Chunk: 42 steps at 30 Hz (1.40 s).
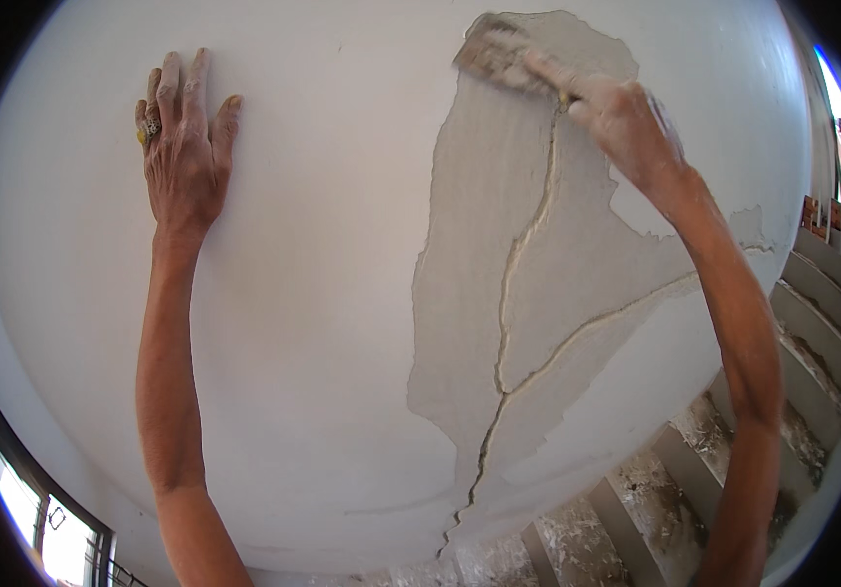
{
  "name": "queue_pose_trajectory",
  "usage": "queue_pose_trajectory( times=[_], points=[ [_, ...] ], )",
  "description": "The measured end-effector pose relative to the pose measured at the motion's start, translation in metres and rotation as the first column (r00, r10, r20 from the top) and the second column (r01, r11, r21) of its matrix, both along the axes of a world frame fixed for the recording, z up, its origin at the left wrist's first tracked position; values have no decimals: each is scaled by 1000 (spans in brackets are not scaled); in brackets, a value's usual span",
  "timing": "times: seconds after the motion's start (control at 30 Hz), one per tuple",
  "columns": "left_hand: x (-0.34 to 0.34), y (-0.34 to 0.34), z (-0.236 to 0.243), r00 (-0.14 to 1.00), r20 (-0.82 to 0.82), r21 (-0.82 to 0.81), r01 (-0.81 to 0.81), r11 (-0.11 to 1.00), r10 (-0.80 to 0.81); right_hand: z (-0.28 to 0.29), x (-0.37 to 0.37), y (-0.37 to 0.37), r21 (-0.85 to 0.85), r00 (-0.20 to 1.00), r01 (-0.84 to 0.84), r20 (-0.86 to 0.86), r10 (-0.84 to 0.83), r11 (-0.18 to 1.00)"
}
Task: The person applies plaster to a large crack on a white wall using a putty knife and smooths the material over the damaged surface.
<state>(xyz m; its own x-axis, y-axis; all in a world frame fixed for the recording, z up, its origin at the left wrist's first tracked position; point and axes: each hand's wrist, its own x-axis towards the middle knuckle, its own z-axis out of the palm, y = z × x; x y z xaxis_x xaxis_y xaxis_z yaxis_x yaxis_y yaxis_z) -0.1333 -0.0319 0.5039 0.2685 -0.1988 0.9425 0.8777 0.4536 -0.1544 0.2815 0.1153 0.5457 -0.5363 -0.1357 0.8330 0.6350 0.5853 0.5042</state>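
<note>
Soft daylight, fairly even across the wall (322, 293). Window (68, 548) at lower left blown out white; glare again at upper right rim. Faint shadow beside left forearm (171, 372). Right hand (626, 125) slightly blurred. Stairs (626, 523) bend; corners black.

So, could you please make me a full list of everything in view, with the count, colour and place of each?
wall: 1, white, across most of the view
patch: 1 large, grey, on the wall right of centre
crack: 1, forked, pale above and dark at the bottom, running through the patch
scraper: 1, grey-brown with white smears, at the patch's top
stairs: several steps, grey with stains, lower right
bricks: apparently several, reddish, right edge, count unclear
window: apparently 1, bright with dark frame, lower left
ring: at least 1, greyish, on the left hand
left hand: 1, dusty white fingers, flat on the wall
right hand: 1, smeared white, holding the scraper
</note>
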Motion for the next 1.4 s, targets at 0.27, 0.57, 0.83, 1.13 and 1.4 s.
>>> queue_pose_trajectory(
  times=[0.27,0.57,0.83,1.13,1.4],
  points=[
    [-5,-5,0,1000,-6,1,-2,1000,2,-32,1,-32,-269,997,67,-26,-77,961],
    [-2,-2,-1,998,-10,-15,65,998,-65,13,-3,6,-22,909,-228,-362,205,973],
    [-3,-4,1,999,-23,-10,33,999,-33,-9,-21,-10,-265,954,-186,-279,110,946],
    [0,-5,2,999,-39,-11,36,999,-36,-9,-21,1,-103,926,-207,-340,161,973],
    [-6,-3,-1,998,-32,-10,62,998,-62,-18,-14,-15,-269,940,-215,-316,125,939]
  ],
)
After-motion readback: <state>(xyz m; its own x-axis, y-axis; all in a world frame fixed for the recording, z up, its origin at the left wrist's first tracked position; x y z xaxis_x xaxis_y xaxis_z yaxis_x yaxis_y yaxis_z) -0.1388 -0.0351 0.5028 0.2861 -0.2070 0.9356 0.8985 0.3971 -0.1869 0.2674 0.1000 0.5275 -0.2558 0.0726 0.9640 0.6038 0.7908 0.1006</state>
